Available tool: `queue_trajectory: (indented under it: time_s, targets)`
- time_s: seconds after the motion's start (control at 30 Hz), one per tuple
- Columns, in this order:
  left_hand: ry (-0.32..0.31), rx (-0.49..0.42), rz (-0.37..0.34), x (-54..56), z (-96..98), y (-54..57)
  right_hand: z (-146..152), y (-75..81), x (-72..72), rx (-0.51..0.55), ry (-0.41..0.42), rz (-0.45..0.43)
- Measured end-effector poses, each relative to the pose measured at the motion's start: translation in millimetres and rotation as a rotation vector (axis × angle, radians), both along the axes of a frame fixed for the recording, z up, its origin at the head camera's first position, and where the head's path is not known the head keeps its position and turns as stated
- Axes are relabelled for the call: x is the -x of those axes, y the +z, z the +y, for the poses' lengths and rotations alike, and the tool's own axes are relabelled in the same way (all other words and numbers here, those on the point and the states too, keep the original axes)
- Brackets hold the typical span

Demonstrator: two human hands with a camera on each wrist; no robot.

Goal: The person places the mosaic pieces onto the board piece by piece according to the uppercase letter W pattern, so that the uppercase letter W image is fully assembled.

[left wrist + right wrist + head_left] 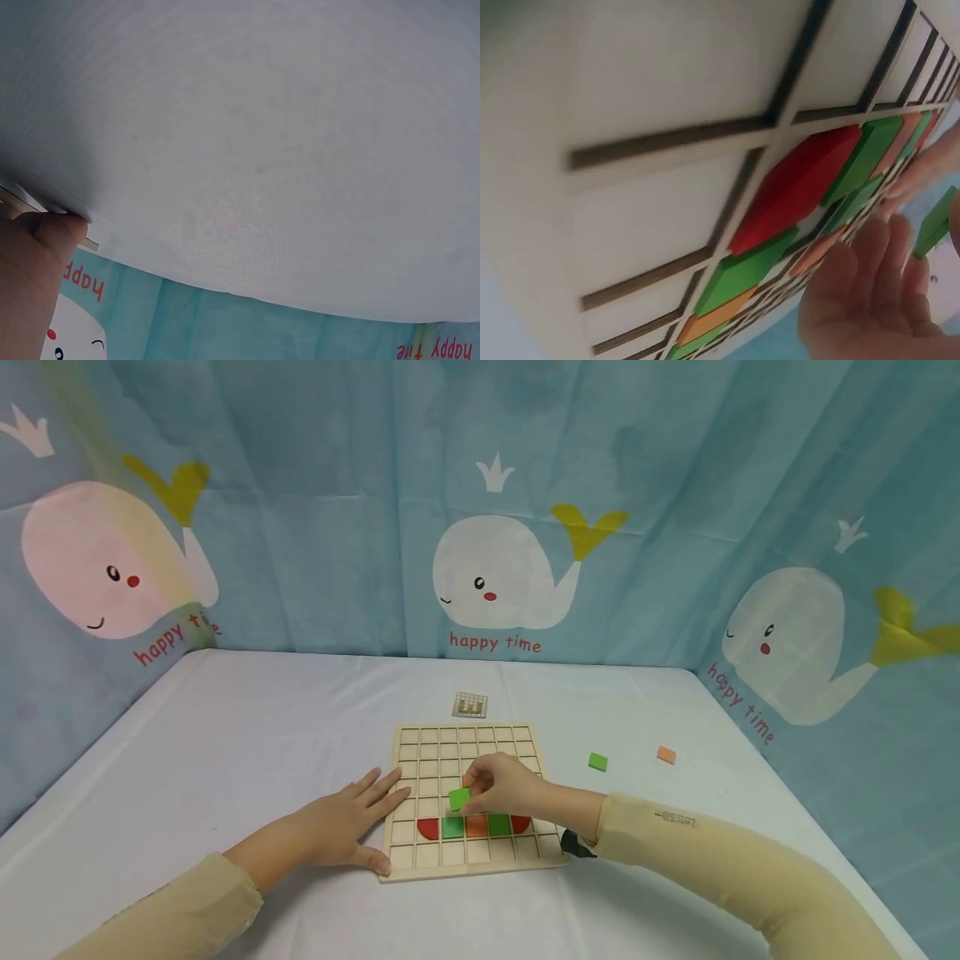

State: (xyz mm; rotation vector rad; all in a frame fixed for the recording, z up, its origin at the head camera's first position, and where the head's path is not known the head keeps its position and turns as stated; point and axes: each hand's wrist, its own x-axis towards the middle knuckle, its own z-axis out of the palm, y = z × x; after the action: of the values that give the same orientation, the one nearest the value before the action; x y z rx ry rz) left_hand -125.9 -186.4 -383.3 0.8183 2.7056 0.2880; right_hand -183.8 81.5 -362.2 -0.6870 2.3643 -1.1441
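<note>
A wooden grid board lies on the white table. My left hand rests spread on its left edge, fingers on top and thumb near the front corner. Over the board's middle, my right hand pinches a green square tile, also seen in the right wrist view as a tilted green tile. A row near the front holds a red rounded piece, a green tile, an orange tile, another green tile and a second red piece. My right hand partly hides more tiles behind it.
Right of the board lie a loose green tile and an orange tile. A small pattern card sits just behind the board. A dark object shows under the right forearm. Blue whale-print curtains surround the table.
</note>
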Motion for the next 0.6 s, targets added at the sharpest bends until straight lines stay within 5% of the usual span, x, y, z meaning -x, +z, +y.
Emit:
queue_trajectory:
  time_s: [0.6]
  targets:
    - [-0.005,-0.001,0.003,-0.8,0.0,2.5,-39,-8.5,3.9,-0.194,-0.009,0.102]
